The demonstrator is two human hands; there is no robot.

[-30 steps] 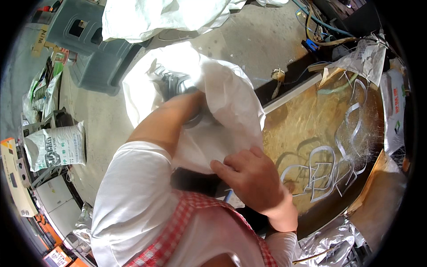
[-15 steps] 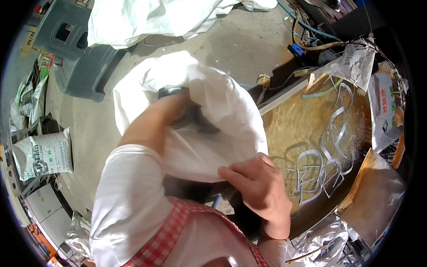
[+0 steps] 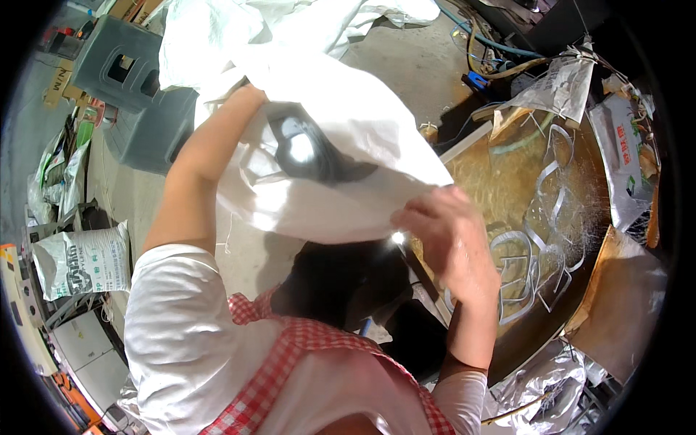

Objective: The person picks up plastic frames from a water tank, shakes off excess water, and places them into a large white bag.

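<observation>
Sack (image 3: 341, 174) held up at centre, mouth open; work looks mid-way, nothing yet out of it. Left hand (image 3: 246, 94), 11 o'clock, buried in woven white plastic; grip cannot be told. Right hand (image 3: 453, 239), 3 o'clock, clamped on the sack's lower edge. Beyond, round pan (image 3: 580, 304), clear curled strips (image 3: 536, 246).

The woven sack (image 3: 326, 167) is white with a dark grey-black printed patch on its face. The shirt sleeve (image 3: 181, 341) is plain white; the apron (image 3: 319, 355) over it carries a red-and-white check pattern. The wide pan (image 3: 522, 196) holds golden-brown liquid crossed by pale, translucent looped strips (image 3: 540, 239). The plastic stool (image 3: 119, 72) is grey. The floor (image 3: 406, 65) is grey concrete.
</observation>
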